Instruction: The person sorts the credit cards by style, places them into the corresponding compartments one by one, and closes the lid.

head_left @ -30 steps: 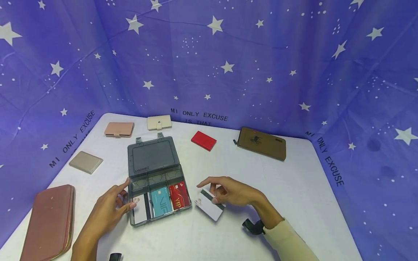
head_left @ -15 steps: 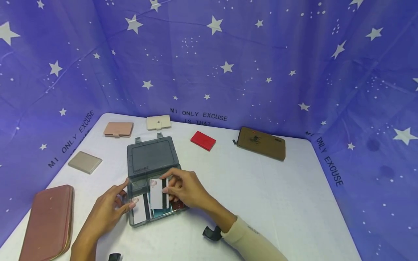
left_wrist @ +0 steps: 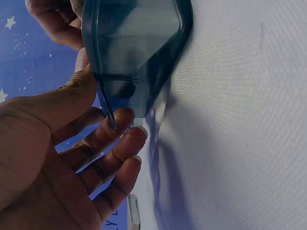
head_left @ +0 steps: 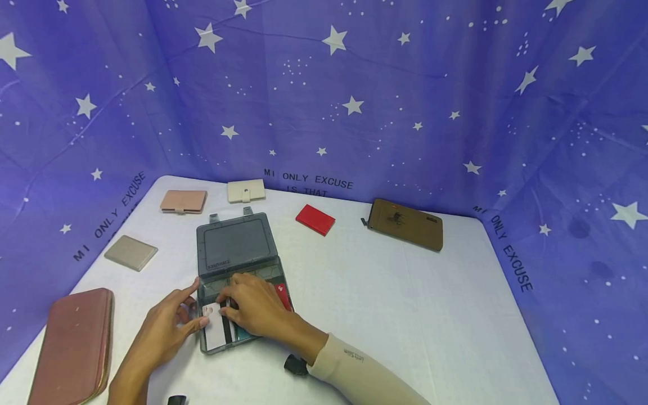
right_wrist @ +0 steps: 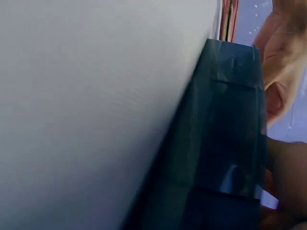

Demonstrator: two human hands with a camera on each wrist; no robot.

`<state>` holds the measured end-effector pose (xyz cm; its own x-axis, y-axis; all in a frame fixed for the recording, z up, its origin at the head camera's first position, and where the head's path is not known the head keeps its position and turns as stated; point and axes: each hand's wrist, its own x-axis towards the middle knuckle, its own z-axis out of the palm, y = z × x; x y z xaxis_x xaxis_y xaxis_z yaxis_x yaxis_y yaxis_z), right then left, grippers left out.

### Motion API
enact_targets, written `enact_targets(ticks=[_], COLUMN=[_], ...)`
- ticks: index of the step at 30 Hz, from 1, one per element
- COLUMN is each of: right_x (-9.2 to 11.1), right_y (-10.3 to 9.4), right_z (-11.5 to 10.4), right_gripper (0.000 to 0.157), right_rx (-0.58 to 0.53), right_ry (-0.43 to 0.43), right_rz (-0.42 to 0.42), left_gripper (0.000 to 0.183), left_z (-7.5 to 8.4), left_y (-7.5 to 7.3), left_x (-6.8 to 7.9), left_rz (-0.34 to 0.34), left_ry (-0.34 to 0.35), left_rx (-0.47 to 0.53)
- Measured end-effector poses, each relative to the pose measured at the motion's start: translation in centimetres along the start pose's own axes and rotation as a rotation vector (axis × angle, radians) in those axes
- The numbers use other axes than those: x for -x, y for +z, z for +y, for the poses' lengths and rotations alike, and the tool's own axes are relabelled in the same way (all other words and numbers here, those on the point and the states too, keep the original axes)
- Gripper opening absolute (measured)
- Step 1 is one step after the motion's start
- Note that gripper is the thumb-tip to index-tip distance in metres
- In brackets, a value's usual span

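An open grey see-through card box (head_left: 237,242) lies on the table, lid folded back. My left hand (head_left: 164,329) holds its left side. In the left wrist view, the thumb (left_wrist: 79,91) lies along the rim and the fingertips (left_wrist: 136,136) reach the outer wall. Over the front compartments, my right hand (head_left: 255,304) pinches a white card (head_left: 215,329) with a black stripe at the left compartment. That hand covers most of a teal card (head_left: 244,333) in the middle and part of a red card (head_left: 282,295) on the right. In the right wrist view, the box wall (right_wrist: 225,134) hides the fingertips.
Behind the box lie a pink card holder (head_left: 183,201), a cream card holder (head_left: 246,191) and a red card case (head_left: 315,219). A beige case (head_left: 131,252) and a large pink zip wallet (head_left: 73,346) are at left. A brown zip wallet (head_left: 405,225) lies back right.
My right hand has carried the white striped card from right of the box, over the middle compartment, to the left compartment. The left hand has stayed on the box's left side.
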<state>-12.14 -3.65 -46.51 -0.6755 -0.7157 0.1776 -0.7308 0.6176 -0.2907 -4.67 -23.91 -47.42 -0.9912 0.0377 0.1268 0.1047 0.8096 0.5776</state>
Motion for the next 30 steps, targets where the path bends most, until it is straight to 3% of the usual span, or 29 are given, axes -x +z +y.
enact_targets(ticks=[3, 6, 11, 13, 17, 22, 30], right_x=[-0.1, -0.3, -1.2, -1.6, -1.9, -1.9, -2.4], right_y=[-0.3, -0.7, -2.0, -2.3, -2.2, -1.6, -1.7], right_z=[0.0, 1.0, 4.5, 6.4, 9.1, 10.2, 10.3], right_gripper=[0.017, 0.017, 0.026, 0.038, 0.06, 0.066, 0.059], right_rx=[0.048, -0.075, -0.292, -0.336, -0.459, -0.609, -0.855], right_ry=[-0.011, 0.008, 0.238, 0.344, 0.462, 0.488, 0.449], right_rz=[-0.045, 0.01, 0.199, 0.205, 0.112, 0.058, 0.174], left_gripper=[0.079, 0.079, 0.079, 0.079, 0.079, 0.079, 0.079], left_z=[0.0, 0.0, 0.1, 0.1, 0.1, 0.2, 0.3], left_y=[0.0, 0.0, 0.0, 0.0, 0.1, 0.1, -0.1], left_x=[0.0, 0.1, 0.1, 0.0, 0.2, 0.2, 0.2], left_rz=[0.01, 0.002, 0.002, 0.003, -0.021, -0.026, -0.016], left_ry=[0.003, 0.002, 0.001, -0.003, -0.015, -0.019, -0.01], left_rx=[0.005, 0.016, 0.023, 0.018, 0.013, 0.015, 0.006])
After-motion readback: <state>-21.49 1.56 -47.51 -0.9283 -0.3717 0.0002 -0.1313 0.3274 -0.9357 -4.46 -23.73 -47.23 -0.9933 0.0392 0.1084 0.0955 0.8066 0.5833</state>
